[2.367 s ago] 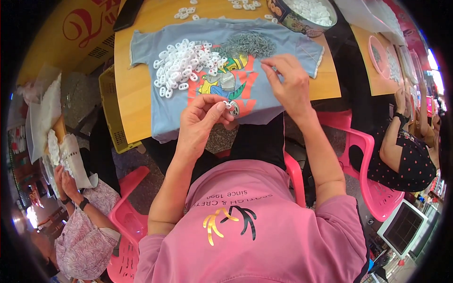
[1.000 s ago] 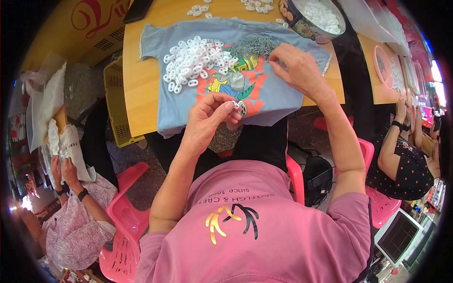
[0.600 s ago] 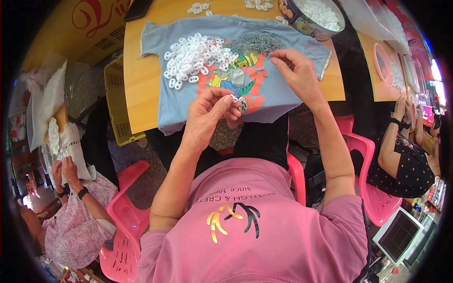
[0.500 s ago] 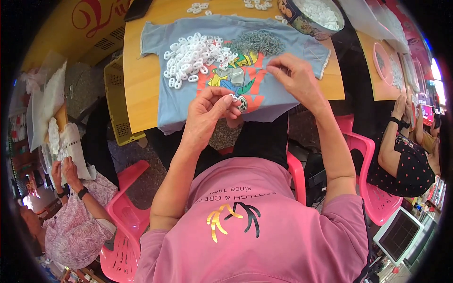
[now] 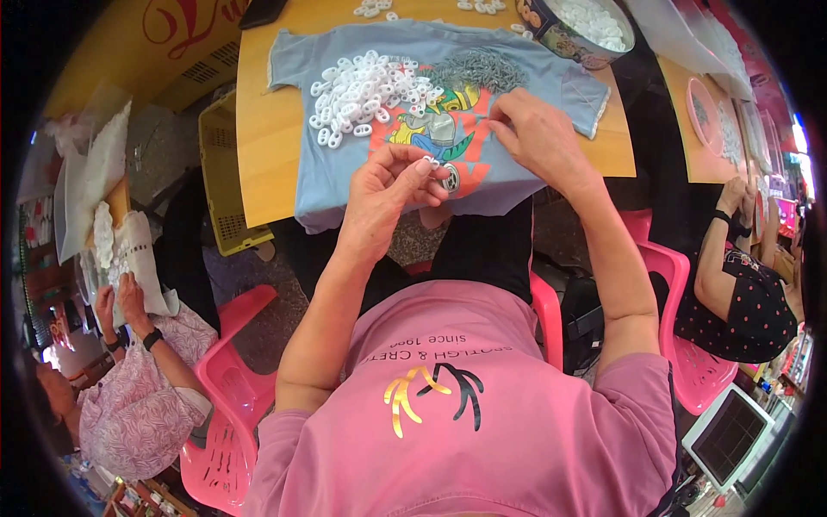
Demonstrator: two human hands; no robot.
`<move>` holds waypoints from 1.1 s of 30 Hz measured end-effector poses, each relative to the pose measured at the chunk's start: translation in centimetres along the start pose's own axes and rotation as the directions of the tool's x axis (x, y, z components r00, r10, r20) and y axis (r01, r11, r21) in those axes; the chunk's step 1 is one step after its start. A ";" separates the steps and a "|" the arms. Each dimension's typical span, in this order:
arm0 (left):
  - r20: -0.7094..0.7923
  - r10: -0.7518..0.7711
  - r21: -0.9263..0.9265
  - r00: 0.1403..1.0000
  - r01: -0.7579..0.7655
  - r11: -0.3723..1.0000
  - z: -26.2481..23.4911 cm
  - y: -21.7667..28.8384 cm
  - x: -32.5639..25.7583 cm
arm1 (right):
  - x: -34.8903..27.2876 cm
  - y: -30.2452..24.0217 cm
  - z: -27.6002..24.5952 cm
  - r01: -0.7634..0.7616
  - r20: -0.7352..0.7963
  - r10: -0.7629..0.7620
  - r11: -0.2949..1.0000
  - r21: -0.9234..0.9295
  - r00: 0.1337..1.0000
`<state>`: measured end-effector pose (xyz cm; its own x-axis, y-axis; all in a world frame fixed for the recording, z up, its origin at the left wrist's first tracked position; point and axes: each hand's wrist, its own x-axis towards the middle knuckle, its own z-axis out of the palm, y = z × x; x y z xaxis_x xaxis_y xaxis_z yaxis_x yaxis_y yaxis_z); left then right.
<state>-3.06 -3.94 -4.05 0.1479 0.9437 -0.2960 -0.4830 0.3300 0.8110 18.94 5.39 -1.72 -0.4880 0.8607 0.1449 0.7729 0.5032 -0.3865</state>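
1. Wht pc is pinched at fingertips of L hand, over blue shirt.
2. R hand is held part-curled nr grey pile; whether anything's gripped can't be told.
3. Wht pile is set beyond L hand.

The person wears a short-sleeved pink shirt, its front printed with curving gold strokes toward nine o'clock, black strokes toward three and dark lettering toward twelve, and black trousers.

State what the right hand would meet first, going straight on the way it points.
The right hand would probably meet the loose heap of small grey metal pieces, though the hand's height is hard to judge.
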 end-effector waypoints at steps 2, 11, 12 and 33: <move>-0.002 0.009 -0.015 1.000 -0.009 1.000 0.0 0.1 -0.3 | 0.1 -0.1 0.2 0.029 0.011 -0.028 0.992 -0.124 1.000; -0.054 0.016 -0.049 0.998 -0.019 0.999 0.0 0.7 -1.4 | 0.2 0.0 0.4 0.137 0.013 -0.137 0.969 -0.205 0.990; -0.052 0.013 -0.086 0.999 -0.017 0.996 -0.1 0.6 -1.5 | 0.2 -0.1 0.4 0.141 0.015 -0.141 0.969 -0.204 0.990; -0.026 0.245 0.218 0.969 -0.234 0.948 1.3 1.5 -3.6 | -3.1 -7.9 1.4 -0.234 0.213 0.139 0.165 0.958 0.967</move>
<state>-3.14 -6.78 -1.14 0.0026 0.9949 -0.1009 -0.3046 0.0969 0.9475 13.80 -1.38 -0.42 -0.4506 0.8862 -0.1074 -0.1466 -0.1921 -0.9704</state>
